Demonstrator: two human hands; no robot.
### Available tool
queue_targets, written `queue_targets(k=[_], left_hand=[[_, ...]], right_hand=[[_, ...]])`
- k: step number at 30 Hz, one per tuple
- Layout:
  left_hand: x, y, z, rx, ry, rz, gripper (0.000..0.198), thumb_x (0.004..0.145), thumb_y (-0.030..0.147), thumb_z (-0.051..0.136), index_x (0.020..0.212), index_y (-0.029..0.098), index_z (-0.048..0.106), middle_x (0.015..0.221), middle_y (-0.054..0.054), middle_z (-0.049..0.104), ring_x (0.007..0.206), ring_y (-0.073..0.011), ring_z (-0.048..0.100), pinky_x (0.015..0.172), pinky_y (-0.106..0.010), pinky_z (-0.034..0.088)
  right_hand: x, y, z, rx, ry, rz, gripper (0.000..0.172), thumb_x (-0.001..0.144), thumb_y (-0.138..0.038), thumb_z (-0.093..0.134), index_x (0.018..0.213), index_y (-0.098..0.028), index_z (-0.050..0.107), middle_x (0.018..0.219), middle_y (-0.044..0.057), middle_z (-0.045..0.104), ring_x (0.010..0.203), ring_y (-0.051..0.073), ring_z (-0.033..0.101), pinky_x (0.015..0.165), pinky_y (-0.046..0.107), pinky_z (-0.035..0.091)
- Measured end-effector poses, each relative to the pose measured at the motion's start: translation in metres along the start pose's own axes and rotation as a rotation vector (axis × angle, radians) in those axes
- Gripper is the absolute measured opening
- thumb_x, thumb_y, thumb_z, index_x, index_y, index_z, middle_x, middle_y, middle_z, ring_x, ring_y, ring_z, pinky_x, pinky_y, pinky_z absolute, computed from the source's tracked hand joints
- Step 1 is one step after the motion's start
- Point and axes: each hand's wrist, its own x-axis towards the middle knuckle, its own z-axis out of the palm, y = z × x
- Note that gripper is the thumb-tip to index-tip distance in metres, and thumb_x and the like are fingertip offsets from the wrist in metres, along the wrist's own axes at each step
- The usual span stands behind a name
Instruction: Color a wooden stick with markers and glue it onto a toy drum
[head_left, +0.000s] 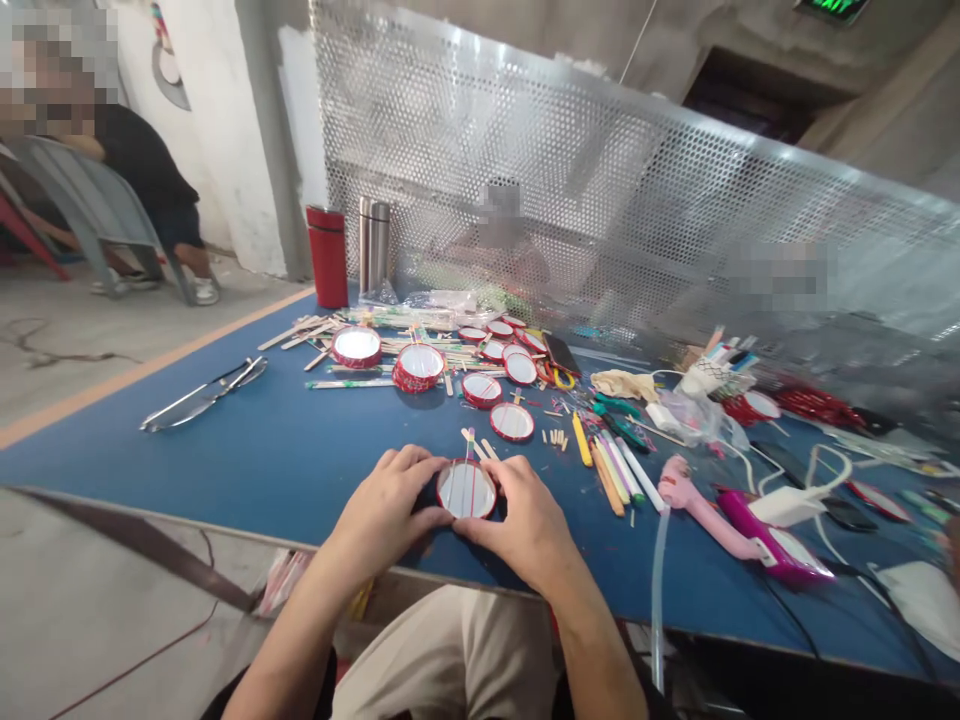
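Note:
Near the table's front edge, a small round red-rimmed drum-like piece [457, 490] with a white face and thin strings across it is held between both hands. My left hand [391, 500] grips its left rim with thumb and fingers. On the opposite rim, my right hand [529, 515] closes in the same way. A short stick with a coloured end [470, 440] sticks up behind the piece. Just beyond it lies another red-rimmed round piece [512, 422], with loose wooden sticks [487, 449] between. The undersides of the fingers are hidden.
On the blue table [315, 460] stand a red tumbler [327, 258] and a steel flask [375, 245]. Glasses [204, 396] lie left. Markers [616, 465], a pink glue gun [705, 510] and cables are at right. A perforated metal screen [600, 200] rises behind; a person [146, 160] sits far left.

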Motion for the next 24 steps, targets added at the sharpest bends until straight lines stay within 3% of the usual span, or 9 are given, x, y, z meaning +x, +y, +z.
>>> queue_targets(k=[24], left_hand=[[0.0031,0.0018,-0.0022,-0.059,0.02,-0.027,0.044,0.07,0.021,0.07,0.114,0.022,0.062,0.104,-0.005,0.059,0.092,-0.0214,0.052,0.084,-0.037,0.046]], right_hand=[[-0.004,-0.0087,-0.0025,0.025,0.029,0.063,0.054,0.06,-0.033,0.078,0.109,-0.022,0.06,0.099,0.005,0.058,0.096,0.023,0.057,0.08,0.031,0.045]])
